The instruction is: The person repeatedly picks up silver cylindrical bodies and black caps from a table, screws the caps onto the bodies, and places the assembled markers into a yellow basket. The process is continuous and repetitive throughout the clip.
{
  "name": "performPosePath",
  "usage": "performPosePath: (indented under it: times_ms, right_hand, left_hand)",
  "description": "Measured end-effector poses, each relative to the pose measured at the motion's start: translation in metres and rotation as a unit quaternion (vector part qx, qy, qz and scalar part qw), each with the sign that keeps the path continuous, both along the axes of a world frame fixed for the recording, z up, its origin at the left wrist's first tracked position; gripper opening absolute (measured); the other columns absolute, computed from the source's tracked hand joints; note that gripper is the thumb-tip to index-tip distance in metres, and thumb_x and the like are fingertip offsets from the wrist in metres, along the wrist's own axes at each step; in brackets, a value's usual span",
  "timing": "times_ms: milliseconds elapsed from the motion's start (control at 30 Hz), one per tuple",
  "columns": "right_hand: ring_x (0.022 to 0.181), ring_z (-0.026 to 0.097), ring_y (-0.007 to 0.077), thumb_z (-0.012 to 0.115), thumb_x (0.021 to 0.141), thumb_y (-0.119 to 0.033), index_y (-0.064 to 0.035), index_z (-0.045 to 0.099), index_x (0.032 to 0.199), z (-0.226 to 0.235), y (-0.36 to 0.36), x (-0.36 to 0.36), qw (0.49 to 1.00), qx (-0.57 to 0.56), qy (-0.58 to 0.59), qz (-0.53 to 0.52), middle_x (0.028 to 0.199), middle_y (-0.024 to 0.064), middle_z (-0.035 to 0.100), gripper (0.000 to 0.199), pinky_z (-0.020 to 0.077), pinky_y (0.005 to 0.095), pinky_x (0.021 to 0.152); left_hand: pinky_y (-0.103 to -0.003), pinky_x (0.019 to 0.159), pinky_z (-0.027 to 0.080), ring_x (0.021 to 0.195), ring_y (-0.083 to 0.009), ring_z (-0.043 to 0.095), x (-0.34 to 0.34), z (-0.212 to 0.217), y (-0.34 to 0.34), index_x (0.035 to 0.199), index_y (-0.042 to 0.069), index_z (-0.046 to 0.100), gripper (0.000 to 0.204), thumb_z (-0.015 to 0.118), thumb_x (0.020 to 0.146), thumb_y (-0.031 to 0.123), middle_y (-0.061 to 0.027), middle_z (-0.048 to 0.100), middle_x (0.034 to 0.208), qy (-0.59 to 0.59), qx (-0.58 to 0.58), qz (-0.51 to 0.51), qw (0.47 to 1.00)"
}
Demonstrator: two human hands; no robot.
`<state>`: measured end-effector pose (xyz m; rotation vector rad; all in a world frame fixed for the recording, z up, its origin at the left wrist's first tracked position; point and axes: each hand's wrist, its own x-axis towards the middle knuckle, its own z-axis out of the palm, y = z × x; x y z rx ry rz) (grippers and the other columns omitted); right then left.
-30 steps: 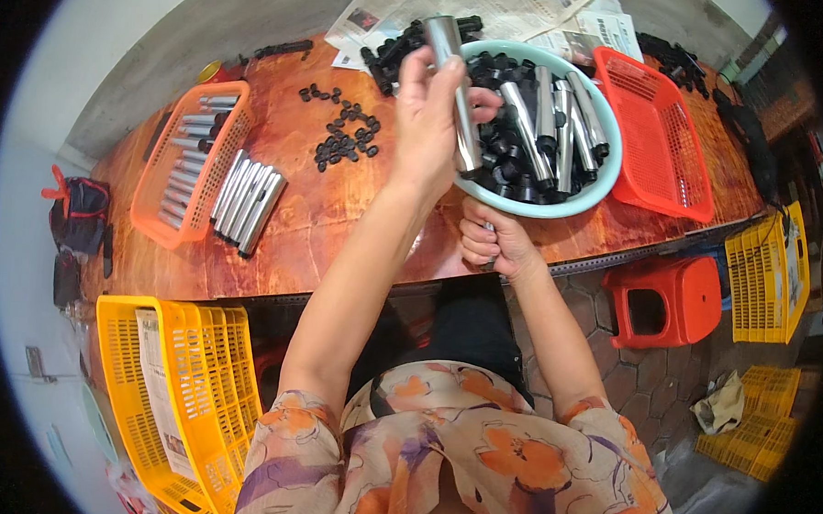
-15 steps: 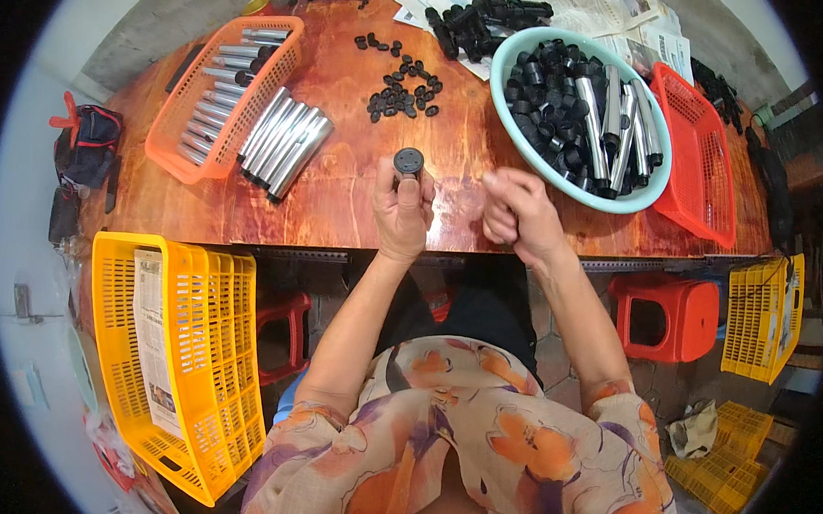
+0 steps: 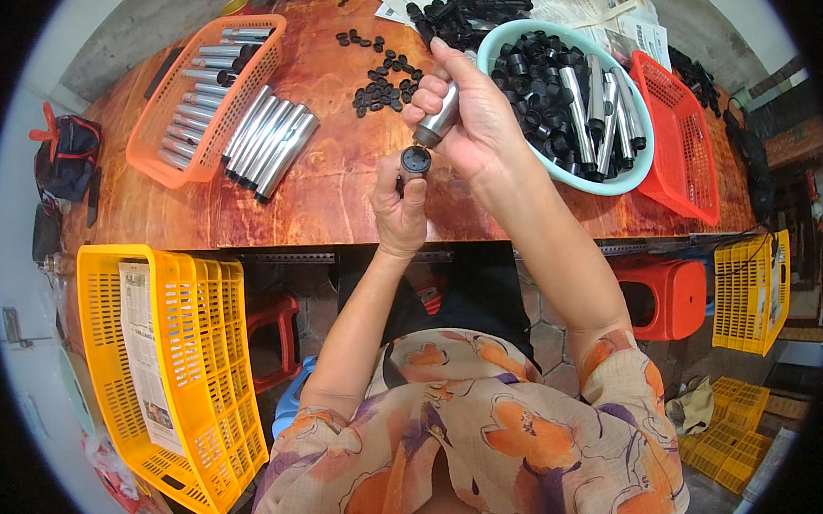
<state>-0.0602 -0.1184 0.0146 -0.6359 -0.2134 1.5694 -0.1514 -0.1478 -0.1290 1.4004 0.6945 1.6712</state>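
Frame centre | left hand point(image 3: 397, 210) curled round black disc-ended piece point(image 3: 416, 160) | right hand point(image 3: 482, 122), upper centre, wrapped round tilted silver tube point(image 3: 439, 120), just above.

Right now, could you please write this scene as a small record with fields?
Left hand: holding a black-ended part, round end facing the camera
Right hand: gripping a silver tube, one end close to that part; contact unclear
Light-blue basin: black pieces and metal tubes inside
Orange basket: more tubes inside
Tube row: on the table, beside the orange basket
Small black caps: loose, between tube row and basin
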Motion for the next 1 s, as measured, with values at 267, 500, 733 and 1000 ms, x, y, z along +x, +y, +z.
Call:
performPosePath:
  times_ms: [267,500,733,1000]
  right_hand:
    - [0.053,0.037,0.0086,0.062,0.089,-0.018,-0.0129,0.041,0.077,-0.0088,0.0028,0.0054,1.000,-0.010,-0.006,-0.003,0.060,-0.0031,0.036,0.024,0.0371,0.0267,0.050]
    - [0.052,0.038,0.0081,0.063,0.088,-0.018,-0.0130,0.042,0.079,-0.0086,0.0018,0.0081,1.000,0.009,-0.008,0.012,0.060,-0.0032,0.037,0.023,0.0374,0.0267,0.050]
    - [0.051,0.039,0.0083,0.063,0.088,-0.018,-0.0126,0.043,0.076,-0.0072,0.0009,0.0089,1.000,0.011,-0.006,0.006,0.059,-0.0030,0.037,0.024,0.0373,0.0261,0.049]
    - [0.052,0.039,0.0087,0.063,0.088,-0.018,-0.0126,0.042,0.075,-0.0077,0.0016,0.0105,1.000,0.007,0.003,-0.005,0.059,-0.0032,0.038,0.025,0.0372,0.0267,0.049]
  left_hand:
    - [-0.024,0.058,0.033,0.063,-0.0080,0.037,-0.0008,-0.0025,0.0002,0.096,0.004,0.054,0.041,0.058,0.089,0.044,0.0034,0.038,0.068,-0.003,-0.019,-0.021,1.000]
    - [-0.024,0.058,0.034,0.062,-0.0088,0.036,-0.0003,-0.0037,0.0011,0.095,0.004,0.054,0.041,0.058,0.089,0.044,0.0027,0.039,0.068,0.008,-0.020,-0.017,1.000]
    - [-0.025,0.058,0.034,0.063,-0.0090,0.037,0.0019,-0.0023,0.0029,0.092,0.005,0.053,0.040,0.058,0.089,0.044,0.0025,0.038,0.067,0.014,-0.010,-0.011,1.000]
    - [-0.021,0.051,0.033,0.057,-0.0070,0.040,0.0013,-0.0042,0.0062,0.095,0.006,0.048,0.037,0.051,0.093,0.044,0.0008,0.043,0.066,0.053,0.028,-0.005,0.998]
